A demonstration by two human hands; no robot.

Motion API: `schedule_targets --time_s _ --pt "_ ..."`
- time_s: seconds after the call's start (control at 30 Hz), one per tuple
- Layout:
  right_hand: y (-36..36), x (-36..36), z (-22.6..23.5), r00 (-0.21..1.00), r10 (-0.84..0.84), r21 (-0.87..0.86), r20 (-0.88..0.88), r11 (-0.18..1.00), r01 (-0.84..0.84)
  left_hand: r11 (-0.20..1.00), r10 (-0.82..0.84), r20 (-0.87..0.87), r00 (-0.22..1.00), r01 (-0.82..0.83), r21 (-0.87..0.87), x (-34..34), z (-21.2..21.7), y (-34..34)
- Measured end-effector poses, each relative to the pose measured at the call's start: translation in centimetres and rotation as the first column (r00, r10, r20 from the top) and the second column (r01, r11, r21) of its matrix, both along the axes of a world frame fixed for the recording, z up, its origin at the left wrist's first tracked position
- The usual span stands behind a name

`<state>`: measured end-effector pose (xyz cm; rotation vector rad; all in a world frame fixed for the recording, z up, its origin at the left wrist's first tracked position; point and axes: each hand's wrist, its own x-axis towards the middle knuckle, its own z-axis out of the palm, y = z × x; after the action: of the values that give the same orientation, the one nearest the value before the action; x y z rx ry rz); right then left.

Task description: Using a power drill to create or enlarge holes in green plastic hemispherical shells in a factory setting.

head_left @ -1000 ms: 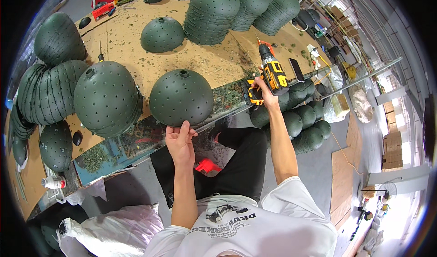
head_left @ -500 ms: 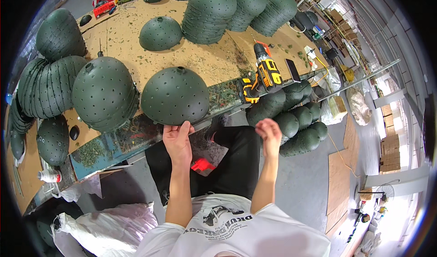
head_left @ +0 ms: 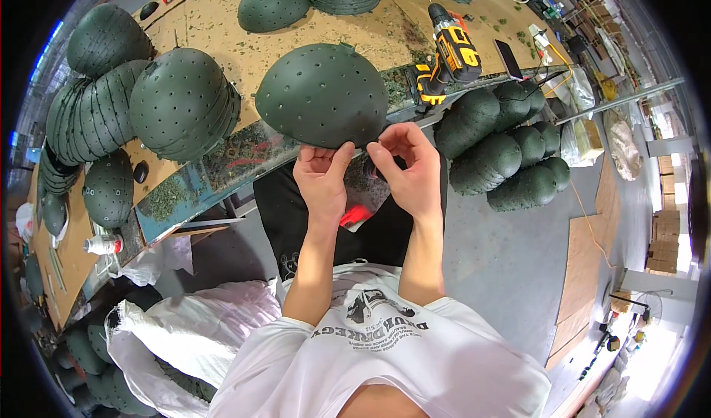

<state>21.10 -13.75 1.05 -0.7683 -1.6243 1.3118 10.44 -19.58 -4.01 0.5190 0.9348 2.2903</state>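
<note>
A dark green half-sphere shell with many small holes (head_left: 323,92) rests at the near edge of the workbench (head_left: 200,25). My left hand (head_left: 320,179) pinches its lower rim with fingers closed on it. My right hand (head_left: 406,163) is next to it, fingertips curled at the same rim, over a small clear bag with something red in it (head_left: 361,209) on my lap. A yellow and black cordless drill (head_left: 449,47) lies on the bench to the right, apart from both hands.
Stacks of the same green shells (head_left: 181,103) stand at left and along the back of the bench. Green balls (head_left: 503,151) are piled on the floor at right. A white sack (head_left: 189,336) lies lower left. A phone (head_left: 509,58) is near the drill.
My right hand left the drill on the bench and came to the shell's rim beside my left hand. The shell has slid toward me to the bench edge.
</note>
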Motion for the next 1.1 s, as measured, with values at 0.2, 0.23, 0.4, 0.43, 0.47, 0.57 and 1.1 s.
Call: schedule_targets --time_s 0.2,0.23,0.4,0.43,0.47,0.57,1.1 --pt "-1.0 0.2 -0.6 0.998 -0.052 0.024 0.029 0.998 0.051 0.998 -0.062 -0.101 0.993 0.064 0.017 1.3 -0.5 -0.3" --pt "-1.2 0.2 -0.4 0.995 -0.098 0.037 0.031 0.995 0.097 0.998 -0.059 -0.145 0.988 0.059 0.001 1.4 -0.3 -0.3" --pt "-2.1 1.1 0.8 0.982 -0.154 0.045 0.113 0.988 0.150 0.998 -0.064 -0.225 0.972 0.066 0.002 2.4 0.9 -0.4" --pt "-2.1 1.2 1.1 0.983 -0.136 0.037 0.123 0.990 0.133 0.999 -0.049 -0.257 0.965 0.045 -0.019 2.4 1.1 -0.4" --pt "-2.0 1.2 1.0 0.984 -0.138 0.038 0.111 0.990 0.134 0.999 -0.031 -0.289 0.957 0.020 -0.039 2.4 1.3 -0.5" --pt "-1.9 0.9 0.8 0.993 -0.081 0.008 0.082 0.997 0.080 0.998 0.003 -0.340 0.940 -0.023 -0.055 1.9 1.2 -1.0" --pt "-0.5 -0.3 -3.4 0.946 -0.048 0.211 0.321 0.977 -0.022 0.936 0.001 -0.538 0.843 -0.190 -0.295 0.0 -1.8 -2.1"
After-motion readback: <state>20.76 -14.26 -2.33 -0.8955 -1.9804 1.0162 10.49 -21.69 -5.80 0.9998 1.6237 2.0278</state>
